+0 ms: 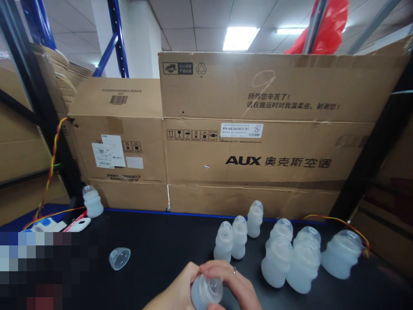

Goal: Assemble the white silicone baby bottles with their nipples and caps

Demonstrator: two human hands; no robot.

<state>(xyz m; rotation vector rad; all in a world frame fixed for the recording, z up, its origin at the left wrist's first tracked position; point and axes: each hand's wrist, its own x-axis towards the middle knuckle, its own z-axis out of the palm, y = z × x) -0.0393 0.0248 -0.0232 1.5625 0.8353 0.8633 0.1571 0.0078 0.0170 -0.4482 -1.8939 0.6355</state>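
Observation:
At the bottom middle, my left hand (177, 287) is wrapped round the body of a frosted baby bottle (200, 296), which tilts towards me. Closed over the bottle's translucent top is my right hand (237, 282), its fingers curled round the collar; a ring shows on one finger. The lower part of the bottle is out of frame. Apart from both hands, a clear domed cap (119, 258) lies on its side on the black tabletop (155, 245). Close beyond my hands stand capped bottles, the nearest being a slim baby bottle (223, 243).
Several wider capped bottles (305, 267) cluster at the right. Another bottle (93, 202) stands at the far left, beside a white-and-red tool (79, 224) and yellow-red wires (54, 155). A large cardboard panel (274, 142) walls off the back, between dark rack posts (371, 155).

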